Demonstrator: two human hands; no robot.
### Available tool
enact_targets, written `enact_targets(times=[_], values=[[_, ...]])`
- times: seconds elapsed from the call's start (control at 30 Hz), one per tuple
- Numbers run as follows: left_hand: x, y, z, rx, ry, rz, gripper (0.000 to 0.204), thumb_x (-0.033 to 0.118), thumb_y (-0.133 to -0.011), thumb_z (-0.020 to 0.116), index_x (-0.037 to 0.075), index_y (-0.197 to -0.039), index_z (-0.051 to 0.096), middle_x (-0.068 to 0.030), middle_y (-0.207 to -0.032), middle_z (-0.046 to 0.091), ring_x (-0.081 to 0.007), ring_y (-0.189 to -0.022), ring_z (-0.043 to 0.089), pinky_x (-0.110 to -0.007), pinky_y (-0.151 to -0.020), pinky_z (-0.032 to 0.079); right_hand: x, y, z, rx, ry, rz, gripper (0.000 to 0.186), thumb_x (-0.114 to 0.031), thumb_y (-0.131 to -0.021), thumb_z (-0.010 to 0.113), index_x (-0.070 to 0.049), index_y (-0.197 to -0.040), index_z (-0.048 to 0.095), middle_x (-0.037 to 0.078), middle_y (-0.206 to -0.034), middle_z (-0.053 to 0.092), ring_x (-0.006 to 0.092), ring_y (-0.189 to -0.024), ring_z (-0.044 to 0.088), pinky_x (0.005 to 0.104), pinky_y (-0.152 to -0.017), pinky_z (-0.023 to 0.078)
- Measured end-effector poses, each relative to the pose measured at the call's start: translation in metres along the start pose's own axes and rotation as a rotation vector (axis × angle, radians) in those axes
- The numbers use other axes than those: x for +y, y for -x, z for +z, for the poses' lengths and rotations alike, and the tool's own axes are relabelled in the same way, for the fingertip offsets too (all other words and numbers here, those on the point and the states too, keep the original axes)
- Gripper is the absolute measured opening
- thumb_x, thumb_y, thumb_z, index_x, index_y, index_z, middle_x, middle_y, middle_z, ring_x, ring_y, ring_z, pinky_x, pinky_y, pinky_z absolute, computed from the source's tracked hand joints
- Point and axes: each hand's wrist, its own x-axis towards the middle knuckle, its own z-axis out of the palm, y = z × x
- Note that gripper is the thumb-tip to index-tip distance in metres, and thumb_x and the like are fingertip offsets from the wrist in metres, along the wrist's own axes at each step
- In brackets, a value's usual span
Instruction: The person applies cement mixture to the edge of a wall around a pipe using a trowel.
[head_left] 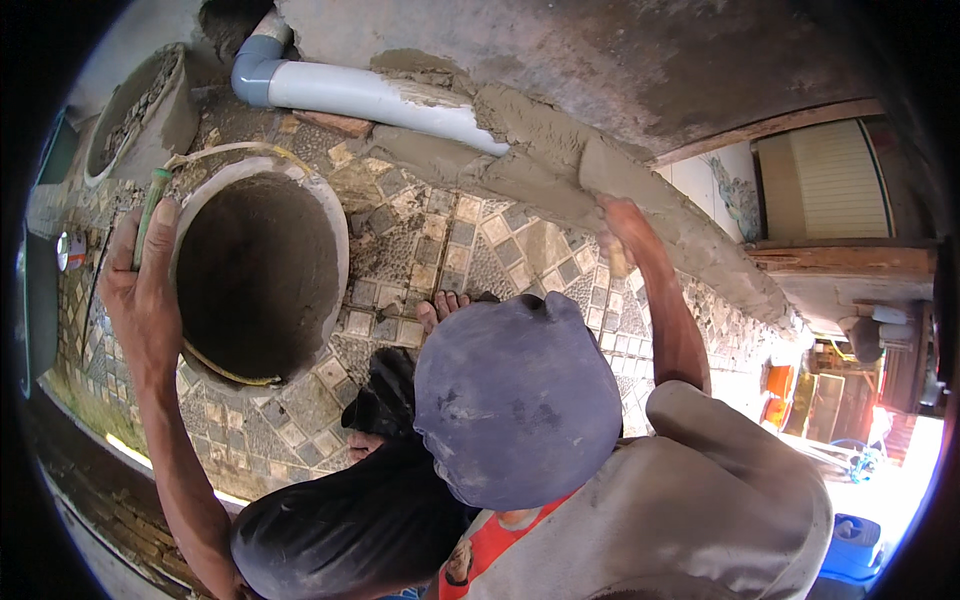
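My left hand (150, 240) is closed around the green grip of a bucket handle. The handle's pale ends reach the rim of a cement-crusted bucket (340, 225), whose hollow is dark and grey inside. Across from it, my right hand (630, 228) is wrapped round what looks like a trowel (617, 262) with a yellowish handle. Its blade is hard to tell from the wet mortar (550, 165) it meets. That mortar forms a long ridge along the wall's foot. A white pipe (370, 95) with a grey elbow (255, 70) runs into the ridge, partly covered by mortar.
Another mortar-smeared bucket (180, 110) stands at the far left. The patterned tile floor (320, 400) carries mortar crumbs. A cap (515, 400) hides part of the floor and a bare foot. A blue container (850, 545) stands at the lower right.
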Motion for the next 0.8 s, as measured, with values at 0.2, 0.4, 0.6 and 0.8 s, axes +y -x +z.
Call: enact_targets(times=[0.2, 0.4, 0.6, 0.8], values=[[0.0, -0.001, -0.002, 0.045, -0.042, -0.001, 0.051, 0.033, -0.099, 0.072, -0.009, -0.128, 0.065, -0.0121, -0.104, 0.075, -0.0141, -0.094, 0.066, -0.027, -0.088, 0.051, -0.06, 0.017, 0.07, -0.181, 0.071, -0.046, 0.028, -0.03, -0.106, 0.05, -0.006, -0.092, 0.052, 0.002, -0.064, 0.047, 0.0136, -0.045, 0.043, 0.0362, -0.041, 0.043], [0.002, 0.002, -0.007, 0.009, 0.008, -0.015, 0.056, 0.035, -0.099, 0.072, -0.012, -0.129, 0.063, -0.0134, -0.105, 0.074, -0.0153, -0.096, 0.066, -0.028, -0.089, 0.052, -0.108, 0.02, 0.109, -0.249, 0.581, -0.364, 0.037, -0.033, -0.105, 0.046, -0.001, -0.092, 0.058, 0.009, -0.076, 0.059, 0.0222, -0.063, 0.059, 0.0424, -0.061, 0.053], [-0.004, 0.006, -0.013, 0.07, -0.097, -0.041, 0.068, 0.04, -0.096, 0.075, -0.015, -0.134, 0.059, -0.017, -0.109, 0.073, -0.0176, -0.099, 0.067, -0.029, -0.092, 0.052, -0.124, -0.031, 0.044, -0.082, 1.242, -0.547, 0.051, -0.032, -0.104, 0.037, 0.006, -0.122, 0.065, 0.031, -0.127, 0.062, 0.0441, -0.12, 0.06, 0.0515, -0.106, 0.046], [-0.013, 0.003, -0.02, 0.033, 0.009, -0.047, 0.056, 0.035, -0.099, 0.072, -0.008, -0.134, 0.063, -0.0123, -0.106, 0.073, -0.015, -0.093, 0.067, -0.027, -0.088, 0.052, -0.047, -0.062, -0.074, -0.026, 1.134, -0.315, 0.056, -0.042, -0.106, 0.041, 0.007, -0.12, 0.064, 0.03, -0.131, 0.061, 0.0468, -0.119, 0.058, 0.05, -0.106, 0.045]])
